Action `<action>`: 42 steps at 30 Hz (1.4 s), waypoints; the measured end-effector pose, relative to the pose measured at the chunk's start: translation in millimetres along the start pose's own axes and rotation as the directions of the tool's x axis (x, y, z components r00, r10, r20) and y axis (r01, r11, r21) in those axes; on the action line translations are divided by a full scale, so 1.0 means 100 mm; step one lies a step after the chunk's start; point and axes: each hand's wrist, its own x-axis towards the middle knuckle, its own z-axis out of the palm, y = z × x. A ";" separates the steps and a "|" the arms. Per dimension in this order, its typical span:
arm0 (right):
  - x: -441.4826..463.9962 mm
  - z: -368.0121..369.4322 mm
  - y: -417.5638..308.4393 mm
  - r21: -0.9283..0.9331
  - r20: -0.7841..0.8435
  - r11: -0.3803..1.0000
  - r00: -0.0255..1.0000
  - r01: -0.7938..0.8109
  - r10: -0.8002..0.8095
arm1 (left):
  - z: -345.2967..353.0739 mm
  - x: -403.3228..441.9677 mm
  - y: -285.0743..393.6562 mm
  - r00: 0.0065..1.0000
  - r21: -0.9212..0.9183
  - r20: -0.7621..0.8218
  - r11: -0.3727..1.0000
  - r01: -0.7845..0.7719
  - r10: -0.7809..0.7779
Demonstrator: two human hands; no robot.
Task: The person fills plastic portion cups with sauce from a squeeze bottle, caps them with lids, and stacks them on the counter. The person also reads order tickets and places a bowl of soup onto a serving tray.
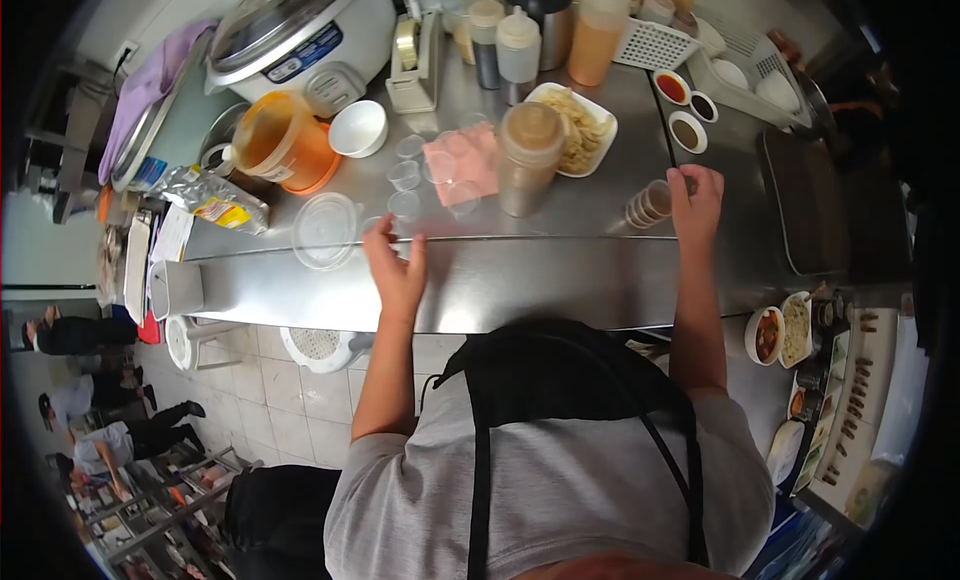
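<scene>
The left hand (393, 265) reaches over the front of the steel desk (450, 280), thumb and fingers spread apart, next to a group of clear cups (404, 205); whether a fingertip touches the nearest one I cannot tell. The cups are see-through and overlap, so an exact count is unsure, but at least six show, some of them on a pink sheet (480, 175). The right hand (696, 202), well apart from the left, has its fingers curled just beside one stack of small brown cups (648, 206); whether they pinch anything is hidden. The stack's long axis slants from lower left to upper right, its upper end towards that hand. Between the hands stand one squeeze bottle (528, 165) of tan-brown contents and, touching or close behind it, one white dish (603, 152) of pale slices. Beyond the right hand sit three sauce bowls (687, 132), holding red, black and brown sauce. On the left are one orange-smeared tub (275, 140), one white bowl (358, 130) and a round clear lid (325, 232).
</scene>
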 end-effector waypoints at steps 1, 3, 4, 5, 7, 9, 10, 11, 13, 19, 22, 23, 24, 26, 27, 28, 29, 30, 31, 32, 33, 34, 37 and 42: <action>-0.05 0.02 -0.17 0.124 -0.053 0.992 0.998 0.021 -0.015 | -0.07 0.06 -0.17 0.996 0.149 -0.073 0.988 -0.048 0.060; -0.21 0.26 -0.53 0.348 0.090 0.927 0.979 0.143 -0.185 | -0.12 0.10 -0.48 0.990 0.307 -0.111 0.951 -0.050 0.088; -0.28 0.46 -0.70 0.430 0.060 0.884 0.971 0.184 -0.231 | -0.13 0.12 -0.58 0.995 0.313 -0.092 0.949 -0.020 0.051; -0.35 0.69 -0.82 0.505 0.024 0.834 0.962 0.223 -0.272 | -0.14 0.14 -0.67 0.997 0.319 -0.069 0.948 0.008 0.015; -0.40 1.14 -0.89 0.580 -0.021 0.792 0.975 0.191 -0.221 | -0.10 0.18 -0.82 0.999 0.320 0.053 0.947 -0.019 0.003; -0.36 1.26 -0.98 0.572 0.139 0.815 0.967 0.097 -0.213 | -0.09 0.22 -0.86 0.989 0.258 0.142 0.966 -0.012 -0.026; -0.34 1.29 -1.04 0.563 0.218 0.825 0.954 0.050 -0.207 | -0.10 0.23 -0.83 0.986 0.149 0.154 0.988 0.041 -0.064; -0.32 1.28 -1.09 0.519 0.281 0.853 0.932 0.055 -0.231 | -0.12 0.25 -0.80 0.980 0.041 0.171 0.995 0.095 -0.101; -0.26 1.15 -1.32 0.426 0.410 0.902 0.875 0.066 -0.258 | -0.17 0.28 -0.75 0.961 -0.084 0.241 0.984 0.157 -0.133; -0.33 1.02 -1.79 0.084 0.532 0.840 0.689 0.536 -0.492 | -0.25 0.40 -0.51 0.973 -0.226 0.197 0.971 -0.074 0.120; -0.35 0.96 -1.90 -0.148 0.566 0.635 0.591 0.759 -0.575 | -0.27 0.46 -0.43 0.964 -0.211 0.215 0.971 -0.112 0.158; -0.33 0.94 -1.92 -0.186 0.555 0.591 0.580 0.785 -0.596 | -0.27 0.47 -0.41 0.961 -0.204 0.224 0.972 -0.119 0.165; -0.31 0.93 -1.94 -0.224 0.546 0.544 0.567 0.809 -0.618 | -0.25 0.48 -0.41 0.955 -0.182 0.231 0.972 -0.148 0.188; -0.29 0.89 -1.97 -0.273 0.547 0.487 0.550 0.830 -0.631 | -0.22 0.49 -0.42 0.940 -0.135 0.249 0.970 -0.203 0.232; -0.28 0.87 -1.98 -0.285 0.557 0.476 0.548 0.832 -0.625 | -0.20 0.49 -0.41 0.938 -0.138 0.253 0.968 -0.209 0.238; -0.28 0.86 -1.98 -0.295 0.565 0.465 0.545 0.835 -0.619 | -0.18 0.48 -0.40 0.935 -0.141 0.256 0.967 -0.214 0.244; -0.27 0.85 -1.98 -0.301 0.581 0.464 0.546 0.833 -0.603 | -0.16 0.48 -0.40 0.933 -0.142 0.258 0.965 -0.219 0.250; -0.27 0.83 -1.97 -0.306 0.596 0.463 0.547 0.832 -0.588 | -0.14 0.48 -0.39 0.932 -0.142 0.260 0.965 -0.221 0.252; -0.26 0.82 -1.96 -0.310 0.610 0.462 0.547 0.831 -0.573 | -0.13 0.47 -0.39 0.931 -0.140 0.263 0.965 -0.223 0.253; -0.25 0.80 -1.95 -0.308 0.619 0.467 0.547 0.829 -0.564 | -0.12 0.47 -0.38 0.930 -0.138 0.266 0.965 -0.224 0.254; -0.24 0.78 -1.94 -0.305 0.627 0.472 0.547 0.827 -0.555 | -0.11 0.46 -0.37 0.931 -0.140 0.263 0.965 -0.223 0.253; -0.23 0.76 -1.93 -0.302 0.634 0.476 0.547 0.826 -0.547 | -0.11 0.45 -0.37 0.932 -0.141 0.260 0.965 -0.222 0.252; -0.24 0.71 -1.90 -0.278 0.644 0.526 0.562 0.804 -0.518 | -0.07 0.44 -0.36 0.939 -0.178 0.249 0.964 -0.198 0.239; -0.28 0.67 -1.76 -0.260 0.614 0.621 0.622 0.740 -0.485 | -0.03 0.44 -0.28 0.953 -0.216 0.212 0.962 -0.168 0.214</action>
